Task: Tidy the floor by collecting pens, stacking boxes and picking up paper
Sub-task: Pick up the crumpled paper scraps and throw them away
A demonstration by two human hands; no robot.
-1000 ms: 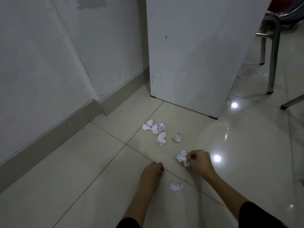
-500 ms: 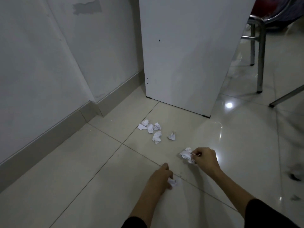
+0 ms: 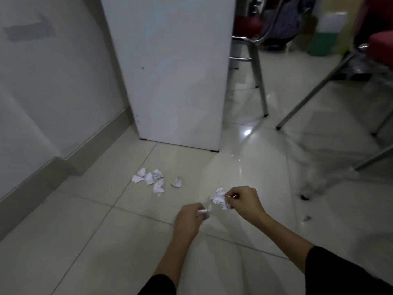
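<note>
My right hand (image 3: 245,204) grips a bunch of crumpled white paper (image 3: 219,199) just above the pale tiled floor. My left hand (image 3: 190,220) pinches a small crumpled paper scrap (image 3: 204,212), lifted off the floor and close to the right hand's bunch. Several more crumpled paper scraps (image 3: 152,179) lie on the tiles further away to the left, with one single scrap (image 3: 177,182) slightly apart from them. No pens or boxes are in view.
A white cabinet panel (image 3: 174,71) stands on the floor behind the scraps, beside the wall and grey skirting (image 3: 42,173) on the left. Metal chair legs (image 3: 260,81) and red-seated chairs (image 3: 380,47) stand at the right. Small dark debris (image 3: 305,196) lies on the tiles at right.
My left hand reached to the scrap lying near it, pinched it and lifted it towards the right hand. The right hand kept its paper bunch. The view tilted up, showing more chairs.
</note>
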